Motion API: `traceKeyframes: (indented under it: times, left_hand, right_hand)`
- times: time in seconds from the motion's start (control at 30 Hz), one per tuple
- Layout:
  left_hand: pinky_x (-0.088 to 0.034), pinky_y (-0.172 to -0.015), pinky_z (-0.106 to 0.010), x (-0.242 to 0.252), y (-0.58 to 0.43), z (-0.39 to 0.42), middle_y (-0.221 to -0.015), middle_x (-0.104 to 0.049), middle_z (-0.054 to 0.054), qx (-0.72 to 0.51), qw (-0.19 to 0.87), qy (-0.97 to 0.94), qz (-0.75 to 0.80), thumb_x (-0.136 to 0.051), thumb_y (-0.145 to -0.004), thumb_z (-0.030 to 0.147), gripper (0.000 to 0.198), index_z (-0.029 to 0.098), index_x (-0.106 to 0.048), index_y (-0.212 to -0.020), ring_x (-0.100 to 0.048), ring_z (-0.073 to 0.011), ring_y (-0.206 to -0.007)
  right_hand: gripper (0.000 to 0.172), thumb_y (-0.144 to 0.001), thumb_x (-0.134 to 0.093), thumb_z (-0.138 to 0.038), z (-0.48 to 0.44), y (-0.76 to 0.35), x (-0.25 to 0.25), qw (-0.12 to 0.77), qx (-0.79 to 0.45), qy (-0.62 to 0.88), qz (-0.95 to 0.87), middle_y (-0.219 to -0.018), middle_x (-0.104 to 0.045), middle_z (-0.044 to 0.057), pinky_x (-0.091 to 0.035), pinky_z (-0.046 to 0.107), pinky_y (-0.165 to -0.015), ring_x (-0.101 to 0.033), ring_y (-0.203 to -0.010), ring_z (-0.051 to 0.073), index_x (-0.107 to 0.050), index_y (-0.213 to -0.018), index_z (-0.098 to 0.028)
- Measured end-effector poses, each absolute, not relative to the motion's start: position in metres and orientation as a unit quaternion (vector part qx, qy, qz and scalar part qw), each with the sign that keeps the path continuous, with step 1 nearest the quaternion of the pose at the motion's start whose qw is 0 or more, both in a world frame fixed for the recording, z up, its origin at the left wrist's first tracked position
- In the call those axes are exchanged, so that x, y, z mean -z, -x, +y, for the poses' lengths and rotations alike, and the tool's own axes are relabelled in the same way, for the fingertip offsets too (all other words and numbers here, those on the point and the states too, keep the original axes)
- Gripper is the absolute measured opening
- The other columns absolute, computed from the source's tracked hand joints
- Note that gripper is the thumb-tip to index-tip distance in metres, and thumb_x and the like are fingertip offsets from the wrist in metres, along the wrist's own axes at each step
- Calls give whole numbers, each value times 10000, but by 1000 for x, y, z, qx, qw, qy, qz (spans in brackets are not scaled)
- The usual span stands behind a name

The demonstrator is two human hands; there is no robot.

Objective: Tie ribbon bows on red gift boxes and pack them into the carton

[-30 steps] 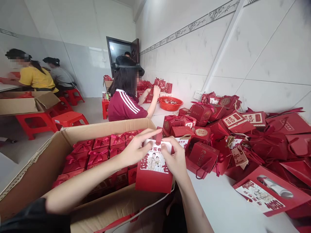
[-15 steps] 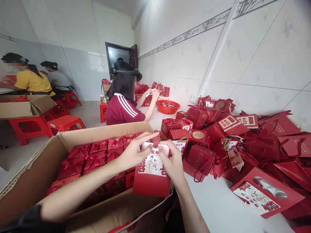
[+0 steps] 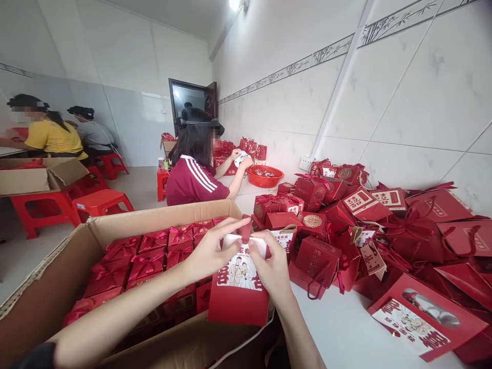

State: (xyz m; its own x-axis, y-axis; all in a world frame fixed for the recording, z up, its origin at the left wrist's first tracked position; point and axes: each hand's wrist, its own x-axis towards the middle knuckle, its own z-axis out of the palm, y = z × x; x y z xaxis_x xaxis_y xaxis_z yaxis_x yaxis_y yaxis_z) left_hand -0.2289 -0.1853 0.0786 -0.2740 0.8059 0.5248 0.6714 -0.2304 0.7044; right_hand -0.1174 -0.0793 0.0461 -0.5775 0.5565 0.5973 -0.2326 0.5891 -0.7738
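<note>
A red gift box (image 3: 238, 302) with a white label showing a cartoon couple hangs upright between my hands, over the near right edge of the carton. My left hand (image 3: 211, 251) pinches its top from the left, thumb on the label and index finger stretched to the dark red strap (image 3: 246, 229). From the right, my right hand (image 3: 271, 259) grips the top edge, its thumb on the front of the label. The strap stands up between the two hands. The box's back and the fingers behind it are hidden.
An open carton (image 3: 165, 211) at the left holds rows of red boxes with bows (image 3: 148, 264). Red boxes (image 3: 315, 261) are heaped on the white table (image 3: 330, 318) at right. Beyond are a red basket (image 3: 265, 177), a seated person (image 3: 196, 179) and red stools (image 3: 102, 200).
The view has tilted slightly upward, so most things sit lower in the picture. Both hands keep their hold at the top of the box. The nearby person's hands have shifted with a white item.
</note>
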Motion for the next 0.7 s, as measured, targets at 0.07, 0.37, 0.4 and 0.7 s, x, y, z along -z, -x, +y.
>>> traceKeyframes:
  times: [0.07, 0.37, 0.4, 0.7]
  left_hand:
    - [-425, -944, -311, -78, 228, -185, -1122, -577, -52, -505, 67, -594, 622, -475, -824, 114, 458, 218, -512, -1269, -532, -180, -1086]
    - [-429, -936, -303, -81, 225, -186, -1134, -576, -54, -494, 60, -604, 623, -457, -843, 130, 441, 214, -508, -1273, -533, -182, -1086]
    - [-429, -935, -305, -80, 225, -186, -1125, -580, -55, -495, 58, -604, 623, -467, -848, 145, 428, 214, -512, -1269, -536, -183, -1079]
    - [-432, -926, -297, -76, 229, -182, -1107, -602, -43, -517, 39, -597, 612, -479, -872, 185, 292, 215, -565, -1149, -569, -161, -1013]
  right_hand:
    - [83, -811, -497, -212, -80, 117, -47, 446, -441, 107, -771, -784, -596, 1, -433, 266, -696, -567, -767, 159, -580, -805, -206]
    - [100, -806, -491, -211, -81, 114, -48, 442, -446, 106, -771, -791, -605, 2, -421, 270, -712, -569, -778, 162, -590, -809, -199]
    - [100, -806, -492, -214, -81, 115, -47, 443, -446, 107, -770, -792, -607, 3, -421, 272, -711, -569, -777, 163, -591, -809, -199]
    - [80, -810, -499, -234, -81, 118, -48, 447, -439, 119, -771, -778, -596, -9, -420, 268, -714, -559, -764, 157, -571, -807, -202]
